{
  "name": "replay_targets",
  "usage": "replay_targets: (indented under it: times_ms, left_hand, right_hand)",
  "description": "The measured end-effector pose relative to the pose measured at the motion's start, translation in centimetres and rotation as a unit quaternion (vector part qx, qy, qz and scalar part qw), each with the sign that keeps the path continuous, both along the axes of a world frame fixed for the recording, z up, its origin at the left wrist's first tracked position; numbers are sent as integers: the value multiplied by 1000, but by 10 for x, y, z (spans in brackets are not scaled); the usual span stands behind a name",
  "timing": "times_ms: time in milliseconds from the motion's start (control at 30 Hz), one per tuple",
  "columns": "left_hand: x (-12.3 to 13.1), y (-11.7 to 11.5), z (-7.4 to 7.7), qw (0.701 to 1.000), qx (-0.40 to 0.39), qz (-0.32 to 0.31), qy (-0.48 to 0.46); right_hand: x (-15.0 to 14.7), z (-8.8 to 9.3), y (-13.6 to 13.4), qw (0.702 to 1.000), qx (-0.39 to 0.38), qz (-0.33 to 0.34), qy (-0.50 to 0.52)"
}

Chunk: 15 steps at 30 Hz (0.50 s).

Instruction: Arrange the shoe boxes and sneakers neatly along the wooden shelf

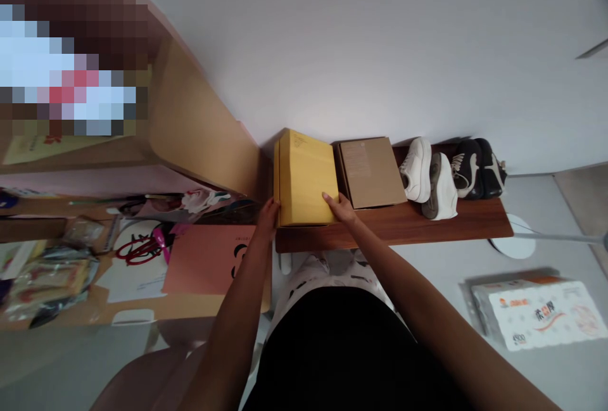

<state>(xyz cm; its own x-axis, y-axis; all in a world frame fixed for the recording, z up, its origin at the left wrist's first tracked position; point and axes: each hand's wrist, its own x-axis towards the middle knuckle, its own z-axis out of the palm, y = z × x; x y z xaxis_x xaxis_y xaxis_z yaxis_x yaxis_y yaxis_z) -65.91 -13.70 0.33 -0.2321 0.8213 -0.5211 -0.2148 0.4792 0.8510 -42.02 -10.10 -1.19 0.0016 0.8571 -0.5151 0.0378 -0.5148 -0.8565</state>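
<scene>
A yellow shoebox-like box (308, 177) sits at the left end of a brown wooden shelf (394, 227) against the wall. My left hand (269, 213) grips its left side near the front corner, the fingers partly hidden. On the box's front right corner is my right hand (340, 208), its thumb on top and its fingers down the right side. Just right of that hand stands a brown cardboard box (371, 173) with a label on its top.
White shoes (418, 170) and black shoes (468, 170) stand further right on the shelf. A wrapped tissue pack (541, 313) lies on the floor at right. On the left, a cluttered desk (190, 306) holds a pink folder (204, 259) and red cable (135, 251).
</scene>
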Motion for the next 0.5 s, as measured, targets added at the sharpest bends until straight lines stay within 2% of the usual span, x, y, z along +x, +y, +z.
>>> replay_targets:
  times_ms: [100, 233, 500]
  left_hand:
    - [5, -3, 7, 999, 14, 15, 43]
    - [14, -6, 18, 994, 37, 23, 100]
    - [30, -7, 39, 972, 30, -9, 234]
  right_hand:
    - [0, 1, -5, 997, 56, 14, -46]
    - [-6, 9, -19, 991, 79, 54, -95]
    - [-26, 37, -37, 991, 81, 78, 69]
